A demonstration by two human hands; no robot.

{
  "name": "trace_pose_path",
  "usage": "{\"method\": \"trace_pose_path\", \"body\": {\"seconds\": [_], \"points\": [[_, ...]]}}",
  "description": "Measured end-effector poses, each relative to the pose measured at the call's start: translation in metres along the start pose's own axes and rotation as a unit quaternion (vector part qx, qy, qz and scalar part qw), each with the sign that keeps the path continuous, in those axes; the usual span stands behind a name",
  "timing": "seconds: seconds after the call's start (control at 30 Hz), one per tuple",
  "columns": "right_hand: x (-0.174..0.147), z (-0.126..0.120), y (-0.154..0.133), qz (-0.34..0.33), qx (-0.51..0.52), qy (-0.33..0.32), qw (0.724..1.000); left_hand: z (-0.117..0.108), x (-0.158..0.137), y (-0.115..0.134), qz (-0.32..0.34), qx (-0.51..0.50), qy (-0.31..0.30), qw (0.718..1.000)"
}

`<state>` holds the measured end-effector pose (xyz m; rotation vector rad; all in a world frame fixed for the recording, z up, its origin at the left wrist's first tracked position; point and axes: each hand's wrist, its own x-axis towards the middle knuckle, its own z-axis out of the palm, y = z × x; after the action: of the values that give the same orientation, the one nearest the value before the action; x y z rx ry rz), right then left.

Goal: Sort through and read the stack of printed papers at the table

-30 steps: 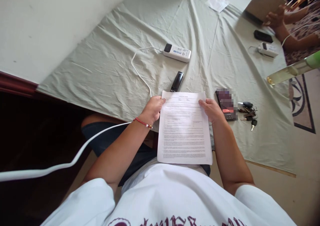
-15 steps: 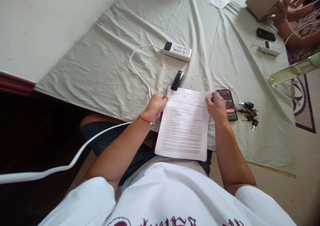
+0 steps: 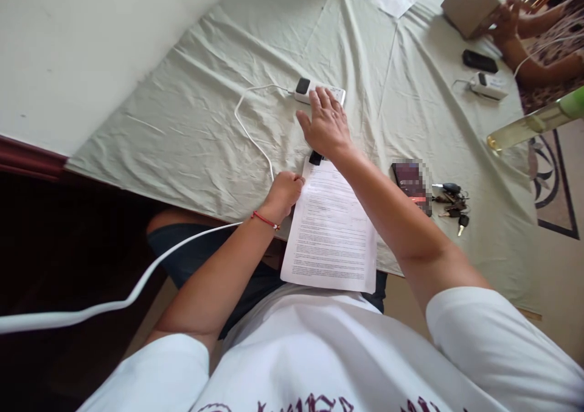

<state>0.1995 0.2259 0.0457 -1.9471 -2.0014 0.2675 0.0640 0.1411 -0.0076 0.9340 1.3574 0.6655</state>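
A stack of printed papers lies over the table's near edge, its lower part reaching toward my lap. My left hand is closed at the stack's upper left edge, pinching the sheets. At the top left corner of the papers is a small black object that looks like a stapler, mostly hidden by my right hand. That hand is open, palm down, fingers stretched out. Its fingertips overlap a white power bank with a dark end panel; I cannot tell whether they touch it.
Right of the papers lie a phone and a bunch of keys. A white cable loops from the power bank past my left hand. A bottle is at the right. Beyond, another person's hands hold a cardboard box.
My right hand has let go of the papers' upper right corner and moved up and left, over the black object and toward the power bank. My left hand has stayed at the left edge.
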Motion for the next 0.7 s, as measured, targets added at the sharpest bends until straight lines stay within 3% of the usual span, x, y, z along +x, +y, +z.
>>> {"method": "trace_pose_path", "body": {"seconds": [0.2, 0.33, 0.7], "points": [[0.024, 0.034, 0.003, 0.043, -0.012, -0.074, 0.996, 0.0, -0.004, 0.002, 0.042, 0.061, 0.025, 0.997], [0.02, 0.049, 0.008, 0.047, -0.025, -0.073, 0.996, -0.002, -0.005, 0.004, 0.039, 0.062, 0.013, 0.997], [0.009, 0.047, 0.006, 0.021, -0.036, -0.06, 0.997, -0.003, -0.004, 0.005, -0.008, 0.03, -0.011, 0.999]]}}
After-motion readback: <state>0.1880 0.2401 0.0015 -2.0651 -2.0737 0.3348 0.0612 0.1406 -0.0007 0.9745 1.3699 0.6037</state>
